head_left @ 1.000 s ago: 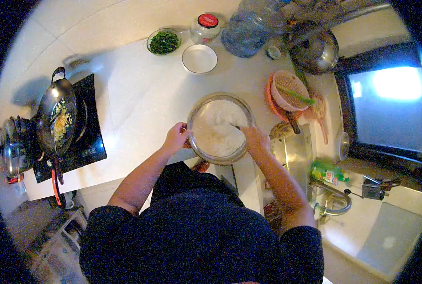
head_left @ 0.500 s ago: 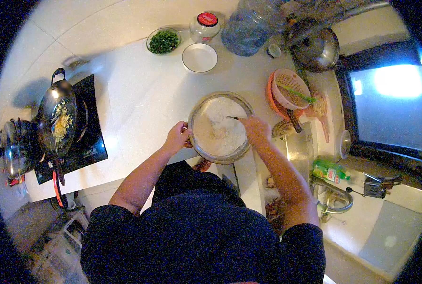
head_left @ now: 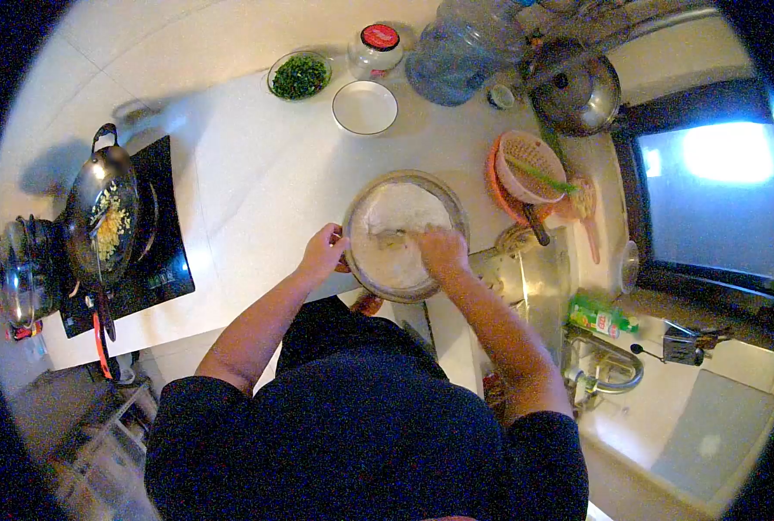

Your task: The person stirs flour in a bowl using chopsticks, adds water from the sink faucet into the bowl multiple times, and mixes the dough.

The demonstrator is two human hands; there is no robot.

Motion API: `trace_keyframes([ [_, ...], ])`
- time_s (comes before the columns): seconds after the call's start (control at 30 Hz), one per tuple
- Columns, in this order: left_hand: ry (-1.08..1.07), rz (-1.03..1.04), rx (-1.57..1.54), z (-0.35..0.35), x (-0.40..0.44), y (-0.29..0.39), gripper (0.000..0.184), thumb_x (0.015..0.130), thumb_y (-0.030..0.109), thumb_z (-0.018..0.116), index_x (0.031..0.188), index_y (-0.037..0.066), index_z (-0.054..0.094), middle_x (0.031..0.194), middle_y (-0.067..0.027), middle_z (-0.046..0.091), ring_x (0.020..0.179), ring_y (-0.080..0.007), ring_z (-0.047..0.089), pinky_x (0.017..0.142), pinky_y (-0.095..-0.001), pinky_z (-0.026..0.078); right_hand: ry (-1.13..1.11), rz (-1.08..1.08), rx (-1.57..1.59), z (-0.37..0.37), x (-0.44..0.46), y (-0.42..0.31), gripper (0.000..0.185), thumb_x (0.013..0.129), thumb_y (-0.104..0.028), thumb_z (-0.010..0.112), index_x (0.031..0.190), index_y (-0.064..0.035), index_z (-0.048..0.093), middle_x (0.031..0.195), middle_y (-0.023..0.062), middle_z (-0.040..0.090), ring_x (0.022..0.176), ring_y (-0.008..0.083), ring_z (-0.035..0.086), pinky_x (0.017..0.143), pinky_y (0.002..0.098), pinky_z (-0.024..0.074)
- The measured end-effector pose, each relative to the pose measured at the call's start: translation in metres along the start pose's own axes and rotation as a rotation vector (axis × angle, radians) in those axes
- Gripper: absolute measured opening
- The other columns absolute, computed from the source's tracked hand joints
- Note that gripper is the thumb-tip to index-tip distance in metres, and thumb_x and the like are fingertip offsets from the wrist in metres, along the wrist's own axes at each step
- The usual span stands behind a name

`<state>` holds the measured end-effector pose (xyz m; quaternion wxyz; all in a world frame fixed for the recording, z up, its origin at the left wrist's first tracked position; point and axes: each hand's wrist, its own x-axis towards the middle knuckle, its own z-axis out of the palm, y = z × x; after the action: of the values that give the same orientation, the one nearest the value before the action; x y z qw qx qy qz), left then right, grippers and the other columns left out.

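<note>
Stirring step in hand, by the look of it, in the bowl point(head_left: 366, 194) by the counter's point(head_left: 265, 174) near edge.
Right hand point(head_left: 444, 252) looks clamped on a utensil point(head_left: 395, 234), mostly hidden and kinda blurry; left hand point(head_left: 324, 251) touches the left rim, can't tell if that grip's pinched. Next move probably calls for a steady bowl. It's round and wide, with pale, powdery stuff point(head_left: 404, 205) inside, heaped toward the far side.
</note>
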<state>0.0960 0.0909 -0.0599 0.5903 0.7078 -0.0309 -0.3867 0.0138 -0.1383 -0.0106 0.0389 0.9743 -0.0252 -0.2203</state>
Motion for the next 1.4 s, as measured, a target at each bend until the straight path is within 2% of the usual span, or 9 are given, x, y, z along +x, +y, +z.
trace_keyframes([
  [0.13,0.057,0.068,0.256,0.001,-0.007,0.011,0.024,0.087,0.012,0.049,0.105,-0.003,0.045,0.090,-0.0156,0.055,0.068,-0.0245,0.062,0.051,-0.0337,0.058,0.209,0.064,0.098,-0.022,-0.021,0.027,0.019,0.080,-0.019,0.048,0.090,-0.0106,0.062,0.078,0.0104,0.062,0.074,0.0289,0.062,0.063,0.0401,0.0508],
  [0.23,0.089,-0.082,-0.078,0.010,-0.001,-0.005,0.024,0.086,0.015,0.050,0.103,-0.002,0.046,0.086,-0.0149,0.056,0.067,-0.0227,0.062,0.046,-0.0330,0.056,-0.084,0.137,-0.030,-0.016,-0.057,0.034,0.028,0.082,-0.016,0.045,0.105,-0.0200,0.060,0.096,0.0115,0.061,0.090,0.0284,0.059,0.072,0.0399,0.0483],
  [0.43,0.370,0.189,0.085,0.034,0.036,-0.053,0.033,0.088,0.032,0.046,0.086,-0.001,0.052,0.073,-0.0165,0.056,0.066,-0.0264,0.056,0.059,-0.0374,0.046,-0.112,0.008,0.036,-0.024,-0.063,-0.007,0.023,0.083,-0.016,0.045,0.100,-0.0157,0.061,0.095,0.0133,0.060,0.087,0.0280,0.060,0.070,0.0411,0.0488],
  [0.53,0.341,0.145,0.172,0.031,0.035,-0.023,0.038,0.089,0.036,0.044,0.080,-0.001,0.051,0.071,-0.0185,0.054,0.066,-0.0285,0.052,0.064,-0.0389,0.040,-0.004,-0.071,-0.014,-0.034,-0.026,-0.003,0.023,0.083,-0.017,0.046,0.100,-0.0132,0.060,0.088,0.0135,0.061,0.082,0.0282,0.061,0.067,0.0414,0.0495],
  [0.8,0.383,0.184,0.153,0.028,0.050,-0.024,0.038,0.087,0.034,0.049,0.071,0.000,0.052,0.062,-0.0125,0.051,0.059,-0.0206,0.047,0.057,-0.0352,0.040,0.085,-0.109,-0.284,-0.042,0.001,0.069,0.018,0.080,-0.021,0.051,0.088,-0.0091,0.063,0.079,0.0127,0.062,0.075,0.0279,0.062,0.061,0.0393,0.0507],
  [0.87,0.438,0.189,0.039,0.035,0.046,-0.019,0.038,0.086,0.033,0.052,0.067,0.000,0.051,0.057,-0.0099,0.049,0.055,-0.0180,0.045,0.053,-0.0341,0.038,-0.081,-0.007,-0.263,-0.023,-0.018,0.071,0.020,0.079,-0.017,0.051,0.095,-0.0106,0.061,0.081,0.0131,0.062,0.076,0.0292,0.062,0.063,0.0397,0.0506],
  [0.97,0.480,0.154,-0.038,0.038,0.038,-0.009,0.037,0.086,0.033,0.053,0.066,0.001,0.051,0.056,-0.0071,0.048,0.054,-0.0154,0.044,0.052,-0.0327,0.038,-0.020,0.010,-0.078,-0.004,-0.067,0.059,0.032,0.077,-0.011,0.049,0.108,-0.0152,0.057,0.088,0.0127,0.061,0.079,0.0302,0.061,0.067,0.0412,0.0500],
  [1.17,0.469,0.160,0.098,0.033,0.045,-0.007,0.037,0.086,0.033,0.052,0.067,0.002,0.050,0.058,-0.0079,0.049,0.055,-0.0159,0.045,0.053,-0.0327,0.038,-0.171,0.108,0.185,-0.012,-0.068,0.001,0.036,0.080,-0.012,0.047,0.111,-0.0266,0.056,0.092,0.0107,0.061,0.083,0.0285,0.061,0.069,0.0424,0.0497],
  [1.4,0.413,0.209,0.157,0.028,0.065,-0.031,0.036,0.086,0.033,0.051,0.070,0.000,0.050,0.060,-0.0127,0.049,0.057,-0.0207,0.047,0.055,-0.0347,0.040,-0.034,0.205,0.207,-0.011,-0.016,0.005,0.032,0.084,-0.019,0.044,0.110,-0.0309,0.056,0.094,0.0128,0.061,0.084,0.0295,0.061,0.069,0.0430,0.0494],
])
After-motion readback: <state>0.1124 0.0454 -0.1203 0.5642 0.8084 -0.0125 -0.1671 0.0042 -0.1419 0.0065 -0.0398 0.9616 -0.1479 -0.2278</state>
